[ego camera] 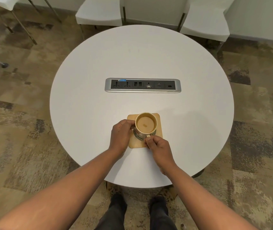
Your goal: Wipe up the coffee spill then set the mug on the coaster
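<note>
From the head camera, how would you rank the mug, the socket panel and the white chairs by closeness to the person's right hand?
1. Mug: touching, its handle pinched by the right hand, on the coaster near the table's close edge.
2. Socket panel: mid-table, beyond the mug.
3. White chairs: past the table's far edge, farthest.

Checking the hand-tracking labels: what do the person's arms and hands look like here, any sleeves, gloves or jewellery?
Both forearms are bare right up to the bottom frame edge, with no sleeves in view. The left hand and the right hand are ungloved. No watch, bracelet or ring shows on the sides that face the camera. No markings or tattoos are visible.
</note>
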Demonstrator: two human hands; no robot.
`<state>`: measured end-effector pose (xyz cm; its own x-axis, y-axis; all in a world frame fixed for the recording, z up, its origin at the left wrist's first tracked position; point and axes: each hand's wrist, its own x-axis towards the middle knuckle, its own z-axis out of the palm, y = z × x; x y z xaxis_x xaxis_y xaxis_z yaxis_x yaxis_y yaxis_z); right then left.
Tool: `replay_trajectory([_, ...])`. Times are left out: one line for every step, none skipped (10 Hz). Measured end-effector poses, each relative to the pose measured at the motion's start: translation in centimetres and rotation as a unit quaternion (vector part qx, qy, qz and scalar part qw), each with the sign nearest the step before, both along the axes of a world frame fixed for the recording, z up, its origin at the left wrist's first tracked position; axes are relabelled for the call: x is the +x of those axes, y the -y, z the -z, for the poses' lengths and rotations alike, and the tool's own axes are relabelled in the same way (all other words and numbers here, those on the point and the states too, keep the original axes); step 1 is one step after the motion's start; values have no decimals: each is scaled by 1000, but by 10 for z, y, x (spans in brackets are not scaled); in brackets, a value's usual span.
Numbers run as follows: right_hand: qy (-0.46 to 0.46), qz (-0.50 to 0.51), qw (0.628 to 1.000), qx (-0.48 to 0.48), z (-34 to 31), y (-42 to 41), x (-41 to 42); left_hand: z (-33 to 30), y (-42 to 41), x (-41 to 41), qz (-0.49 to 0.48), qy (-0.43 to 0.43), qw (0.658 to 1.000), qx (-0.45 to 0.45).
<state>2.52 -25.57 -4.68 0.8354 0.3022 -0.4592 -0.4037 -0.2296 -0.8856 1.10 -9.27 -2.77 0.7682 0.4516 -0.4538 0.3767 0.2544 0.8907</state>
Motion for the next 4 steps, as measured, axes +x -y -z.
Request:
replay_trajectory([28,17,999,-24,-1,2,-1,0,1,0,-6,-19,999,30])
replay_trajectory([116,80,985,-99,-6,10,4,-6,3,-2,18,-27,985,169])
replay_trajectory([173,98,971,-131,-18,11,19,-16,4,3,64,-4,957,283])
replay_trajectory([305,49,935,-177,-48,13,46,-45,4,18,150,68,879,447])
